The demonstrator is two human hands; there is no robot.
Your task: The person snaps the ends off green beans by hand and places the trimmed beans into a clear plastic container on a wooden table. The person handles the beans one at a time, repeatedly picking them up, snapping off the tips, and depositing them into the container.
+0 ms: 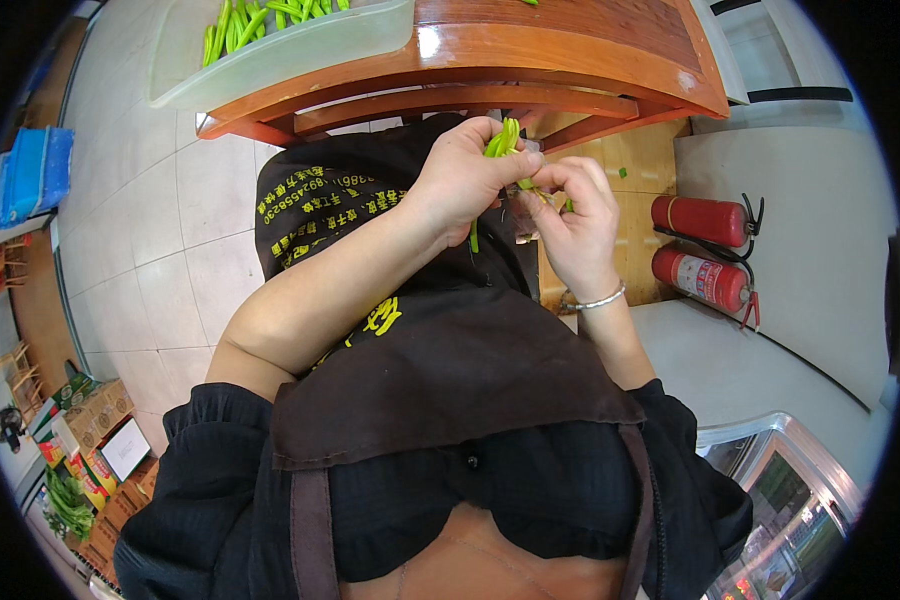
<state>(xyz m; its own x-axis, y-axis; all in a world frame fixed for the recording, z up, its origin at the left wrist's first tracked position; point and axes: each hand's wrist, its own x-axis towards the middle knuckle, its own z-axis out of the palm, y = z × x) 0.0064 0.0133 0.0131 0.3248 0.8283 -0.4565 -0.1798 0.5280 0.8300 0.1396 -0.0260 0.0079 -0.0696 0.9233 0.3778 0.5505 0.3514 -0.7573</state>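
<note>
My left hand (469,169) is closed around a small bunch of slender green vegetables, apparently green beans (504,141), held over my lap near the table edge. One thin green piece (474,236) hangs below that palm. With thumb and fingers, my right hand (581,225) pinches the lower, yellowish ends of the bunch, close against the left thumb. A bit of green (568,205) shows between the right fingers. Just beneath the hands is a clear plastic bag (525,225), mostly hidden. A translucent plastic tray (285,64) on the table holds many more of the green vegetables (244,26).
The wooden table (570,45) stands in front of me. Two red fire extinguishers (701,251) are on the right beside a pale cabinet (780,180). Cardboard boxes (97,412) and leafy greens (67,502) sit at lower left. A dark apron (457,367) bearing writing covers my lap.
</note>
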